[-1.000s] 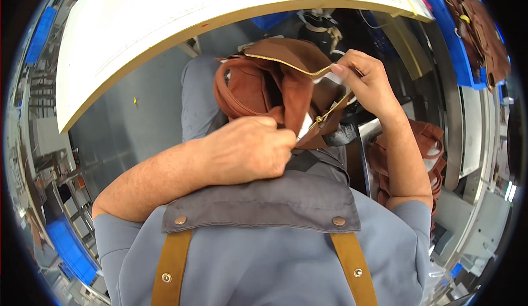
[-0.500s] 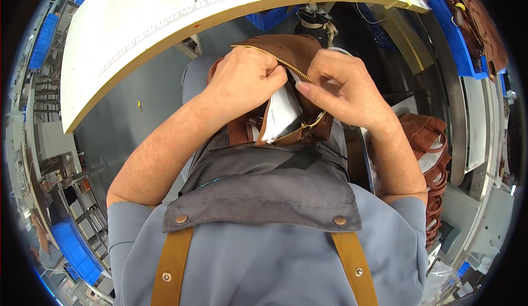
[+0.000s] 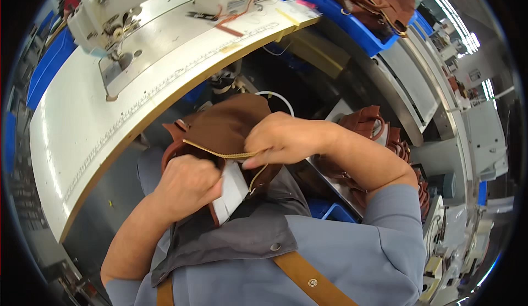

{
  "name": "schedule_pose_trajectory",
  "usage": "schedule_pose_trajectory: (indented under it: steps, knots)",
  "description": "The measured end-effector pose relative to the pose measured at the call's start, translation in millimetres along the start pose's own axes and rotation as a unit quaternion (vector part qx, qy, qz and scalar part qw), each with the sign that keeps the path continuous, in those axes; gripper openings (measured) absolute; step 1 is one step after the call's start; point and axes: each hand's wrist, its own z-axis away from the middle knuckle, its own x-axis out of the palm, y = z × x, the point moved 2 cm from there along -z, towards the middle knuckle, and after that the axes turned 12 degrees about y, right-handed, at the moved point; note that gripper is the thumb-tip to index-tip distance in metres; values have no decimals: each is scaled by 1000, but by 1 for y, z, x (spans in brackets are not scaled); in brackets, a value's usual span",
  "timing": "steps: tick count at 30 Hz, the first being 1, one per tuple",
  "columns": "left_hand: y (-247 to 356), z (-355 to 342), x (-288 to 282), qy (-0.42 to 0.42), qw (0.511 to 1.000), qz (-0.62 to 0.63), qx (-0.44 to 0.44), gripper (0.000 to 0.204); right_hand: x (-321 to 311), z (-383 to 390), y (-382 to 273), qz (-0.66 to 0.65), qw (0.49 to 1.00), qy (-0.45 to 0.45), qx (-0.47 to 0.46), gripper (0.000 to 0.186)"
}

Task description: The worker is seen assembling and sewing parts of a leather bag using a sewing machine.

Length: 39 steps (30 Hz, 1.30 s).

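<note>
A brown bag (image 3: 225,118) rests on my lap with its brass zipper (image 3: 217,152) undone and a white piece (image 3: 233,188) showing in the opening. My left hand (image 3: 190,182) is closed on the bag's reddish-brown edge at the left of the opening, beside the white piece. My right hand (image 3: 280,141) grips the zippered edge on the right, fingers curled and thumb beneath the zipper. The inside of the bag is mostly hidden by both hands and the flap.
A white worktable (image 3: 71,146) curves across the upper left, carrying a sewing machine (image 3: 88,28) and scissors (image 3: 201,15). A blue bin (image 3: 352,31) of brown bags stands at the upper right. More reddish-brown bags (image 3: 357,124) are stacked at my right. Another blue bin (image 3: 47,72) is at the far left.
The view has swung, bringing the sewing machine into sight. My left hand has moved up, then lower down the bag's opening; the white piece has become visible between my hands.
</note>
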Motion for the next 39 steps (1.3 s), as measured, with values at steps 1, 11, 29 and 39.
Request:
schedule_pose_trajectory:
  steps: [1,11,29,39]
  knots:
    - [-8,10,-8,4,999,-29,45,26,-18,14,5,7,997,16,72,39]
    - [5,-6,-4,17,999,-9,48,25,-18,13,-16,195,964,157,91,49]
    - [-1,-27,-22,125,979,109,-121,37,-4,-49,-50,204,948,243,-9,7]
    - [-15,-5,-8,177,984,17,-6,29,18,-45,-42,99,964,247,27,7]
